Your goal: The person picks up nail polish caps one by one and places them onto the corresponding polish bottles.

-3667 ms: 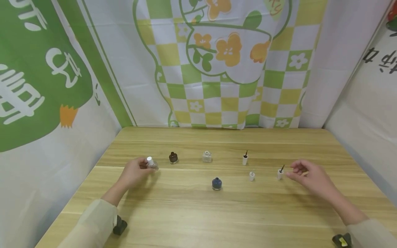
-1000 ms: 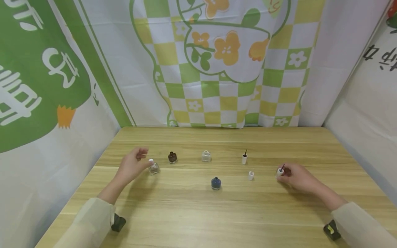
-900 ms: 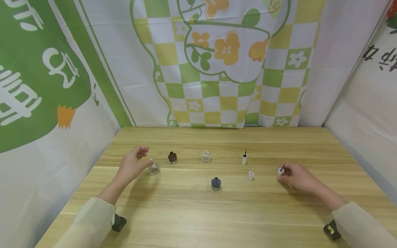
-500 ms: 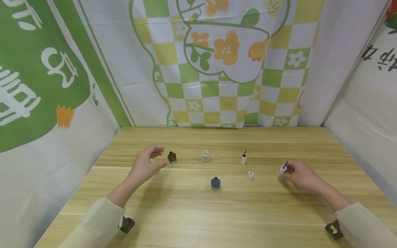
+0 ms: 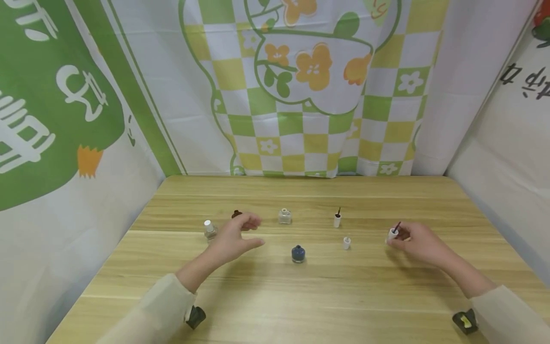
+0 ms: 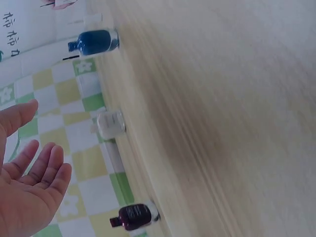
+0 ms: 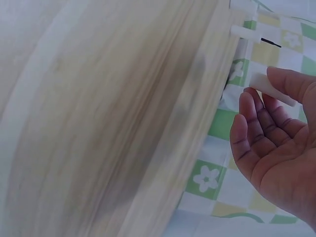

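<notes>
My left hand (image 5: 232, 241) hovers above the table with nothing in it, thumb and fingers spread apart. It partly covers a dark brown nail polish bottle (image 5: 237, 214), which appears dark red in the left wrist view. To its left stands a clear nail polish bottle (image 5: 209, 231) with a white cap on. Ahead of its fingers are an uncapped clear bottle (image 5: 284, 217) and an uncapped blue bottle (image 5: 298, 254). On the right side, my right hand (image 5: 418, 242) pinches a white nail polish cap (image 7: 266, 88) between thumb and fingers, its dark brush pointing up.
Two more white caps stand brush-up on the wooden table (image 5: 275, 306): one with a dark brush (image 5: 337, 220), and a shorter-looking cap (image 5: 346, 243) nearer me. A patterned cloth (image 5: 301, 119) hangs along the table's back edge.
My left hand has let go of the capped clear bottle and moved right, past the dark brown one. My right hand has taken hold of the rightmost cap and shifted it slightly.
</notes>
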`<state>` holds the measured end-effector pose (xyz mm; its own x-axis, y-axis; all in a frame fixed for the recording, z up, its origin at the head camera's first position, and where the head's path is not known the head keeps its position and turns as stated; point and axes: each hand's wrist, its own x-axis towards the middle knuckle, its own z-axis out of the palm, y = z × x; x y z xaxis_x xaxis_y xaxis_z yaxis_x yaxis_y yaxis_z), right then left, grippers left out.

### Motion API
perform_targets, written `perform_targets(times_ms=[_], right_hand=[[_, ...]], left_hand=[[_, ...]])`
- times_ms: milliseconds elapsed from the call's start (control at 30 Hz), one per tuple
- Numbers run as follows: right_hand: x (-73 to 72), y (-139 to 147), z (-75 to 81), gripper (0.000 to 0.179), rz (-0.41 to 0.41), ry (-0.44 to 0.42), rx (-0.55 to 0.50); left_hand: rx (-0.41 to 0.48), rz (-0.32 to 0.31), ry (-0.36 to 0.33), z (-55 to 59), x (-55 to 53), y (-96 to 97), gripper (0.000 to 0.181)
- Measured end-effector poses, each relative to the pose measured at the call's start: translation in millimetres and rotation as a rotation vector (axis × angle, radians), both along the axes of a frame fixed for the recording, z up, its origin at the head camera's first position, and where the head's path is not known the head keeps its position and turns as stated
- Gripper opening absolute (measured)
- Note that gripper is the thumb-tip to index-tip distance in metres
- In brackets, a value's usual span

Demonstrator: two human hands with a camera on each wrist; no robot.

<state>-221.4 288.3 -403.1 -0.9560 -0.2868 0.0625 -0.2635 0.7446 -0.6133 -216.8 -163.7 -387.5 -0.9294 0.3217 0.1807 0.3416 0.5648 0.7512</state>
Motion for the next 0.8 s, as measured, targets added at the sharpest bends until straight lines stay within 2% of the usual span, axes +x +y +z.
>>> perform_targets(times_ms=[300,533,800], right_hand=[[10.5,-9.9,10.8,0.013,0.019,0.028,-0.01],[16.3,-16.2,11.6,0.013,0.033,0.065,0.009],[23.9,-23.3,13.2,0.012,0.066,0.066,-0.048]], left_hand=[[0.015,-0.087,-0.056,-13.6,-3.4,22.1,0.043],[0.008,-0.142,-0.11,-23.3,-6.8,35.3,0.047],[-0.011,-0.2,-0.141,-32.5,-10.4,49.2,0.048]])
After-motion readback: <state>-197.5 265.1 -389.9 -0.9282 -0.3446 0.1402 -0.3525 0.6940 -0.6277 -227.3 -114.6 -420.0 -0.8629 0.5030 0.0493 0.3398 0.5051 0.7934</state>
